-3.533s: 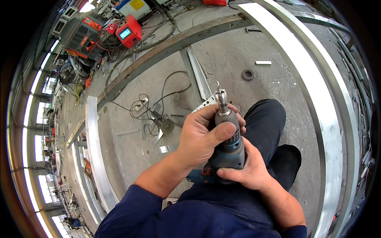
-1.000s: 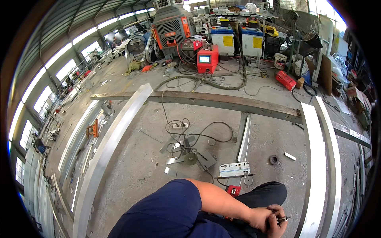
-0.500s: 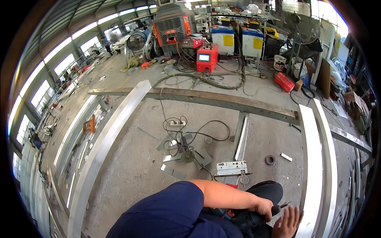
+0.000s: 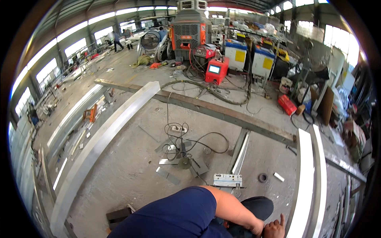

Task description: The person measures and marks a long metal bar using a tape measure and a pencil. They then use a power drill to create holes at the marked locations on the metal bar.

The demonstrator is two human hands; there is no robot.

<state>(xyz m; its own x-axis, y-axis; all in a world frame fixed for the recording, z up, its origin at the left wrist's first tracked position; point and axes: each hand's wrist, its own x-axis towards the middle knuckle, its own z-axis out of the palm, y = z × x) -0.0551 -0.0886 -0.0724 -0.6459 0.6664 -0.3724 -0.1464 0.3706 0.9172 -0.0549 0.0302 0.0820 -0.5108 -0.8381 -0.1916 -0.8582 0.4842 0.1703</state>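
My left arm reaches across to the right, and my left hand (image 4: 257, 227) is curled at the lower edge, partly cut off. The power drill it gripped half a second ago lies almost wholly out of view; a small orange-red patch shows beneath my forearm. Close against it is my right hand (image 4: 274, 229), its fingers bent inward and one finger pointing up. What the bent fingers hold is hidden. Just right of that hand stands a long pale metal beam (image 4: 301, 182), with a second metal beam (image 4: 318, 178) alongside.
A brown steel crossbar (image 4: 222, 112) runs beneath the beams. On the floor lie an angle grinder (image 4: 183, 156) with looped cable, a white power strip (image 4: 178, 129), a drilled metal plate (image 4: 228, 180) and a black ring (image 4: 262, 177). Another long beam (image 4: 107, 139) slants along the left.
The view has turned and shifted. My right hand has gone from spread fingers to bent ones and met my left hand. Both hands sit lower, and the drill has mostly left the picture.
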